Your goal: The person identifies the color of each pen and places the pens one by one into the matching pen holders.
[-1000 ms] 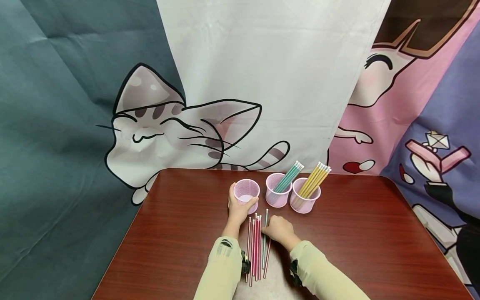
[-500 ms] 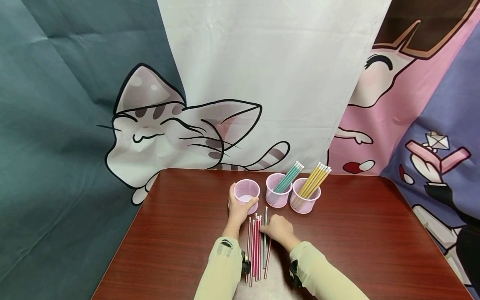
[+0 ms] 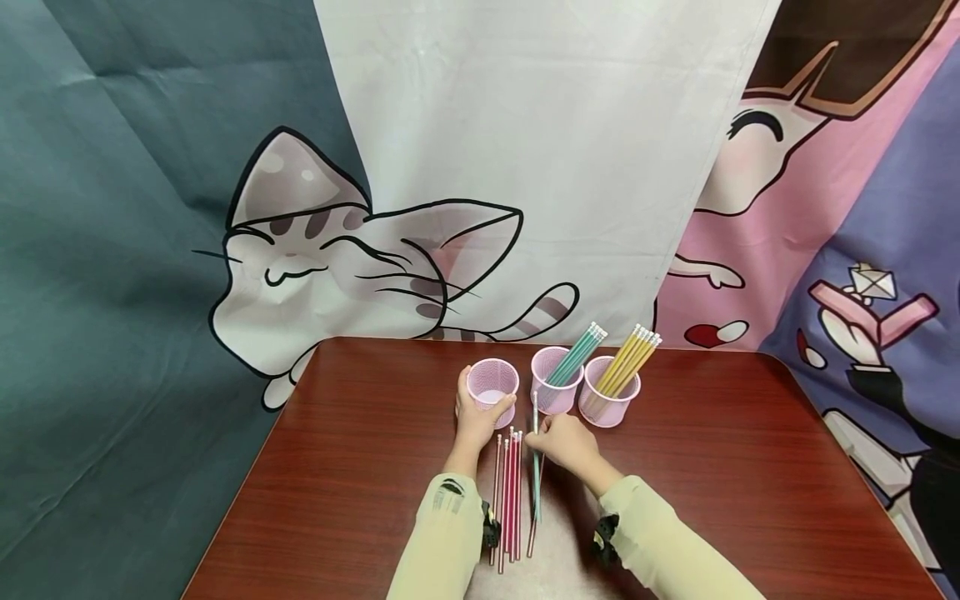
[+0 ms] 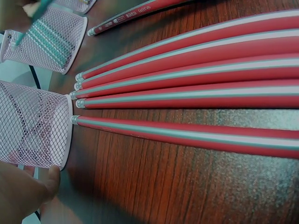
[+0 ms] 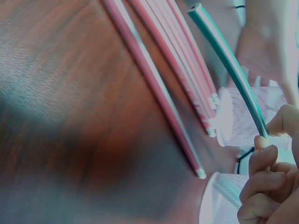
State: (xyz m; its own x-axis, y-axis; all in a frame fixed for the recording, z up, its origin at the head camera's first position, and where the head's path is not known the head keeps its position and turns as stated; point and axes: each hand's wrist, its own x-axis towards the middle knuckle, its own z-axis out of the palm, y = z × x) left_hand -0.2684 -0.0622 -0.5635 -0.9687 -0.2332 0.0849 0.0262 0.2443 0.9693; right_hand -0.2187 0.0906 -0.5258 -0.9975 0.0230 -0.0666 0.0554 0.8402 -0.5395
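My left hand [image 3: 474, 423] grips a pink mesh pencil cup [image 3: 491, 372] round its side, thumb near the rim. No pencils stand in this cup. My right hand [image 3: 567, 446] pinches a green pencil [image 3: 537, 492] between thumb and fingers; in the right wrist view the pencil [image 5: 230, 65] slants above the table, its other end hidden by the fingers. Several red pencils [image 3: 512, 500] lie side by side below the left cup, white-tipped ends toward it. One more red pencil [image 5: 159, 91] lies apart from that row, partly under the green one in the head view.
To the right of the held cup stands a second mesh cup [image 3: 543, 395] with several green pencils [image 3: 576, 357]. Beside it a third cup [image 3: 609, 412] holds several yellow pencils [image 3: 628, 361]. A printed cloth backdrop [image 3: 555, 167] hangs behind the brown table [image 3: 360, 467].
My right hand has moved up and slightly right, lifting the green pencil from beside the red ones toward the cups. My left hand and its cup have stayed put.
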